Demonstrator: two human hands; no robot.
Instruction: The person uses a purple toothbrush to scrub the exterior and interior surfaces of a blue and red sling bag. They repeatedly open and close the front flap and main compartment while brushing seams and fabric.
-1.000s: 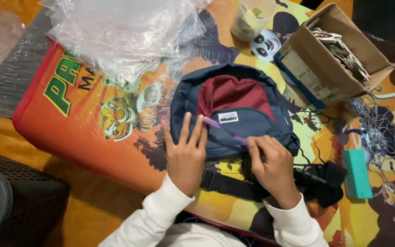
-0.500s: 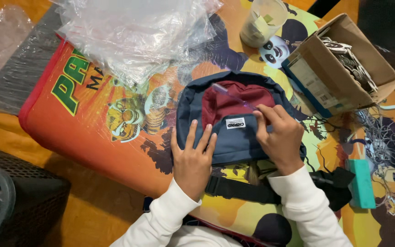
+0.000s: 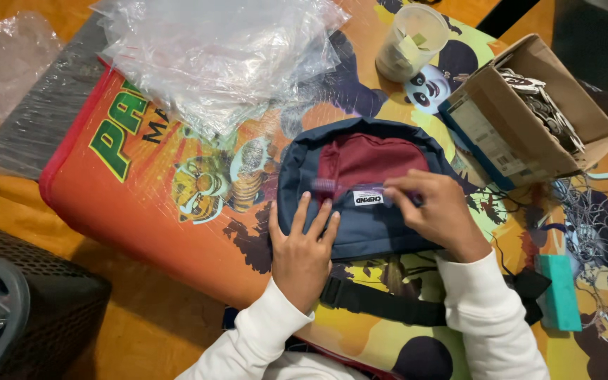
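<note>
Left hand (image 3: 302, 248) flat, fingers spread, on navy-maroon bag (image 3: 360, 190); right hand (image 3: 436, 214) pinching purple stick (image 3: 339, 186).

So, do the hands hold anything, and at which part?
The right hand pinches one end of a thin purple stick, blurred, over the small blue and maroon bag. The left hand holds nothing; it lies flat on the bag's lower edge.
</note>
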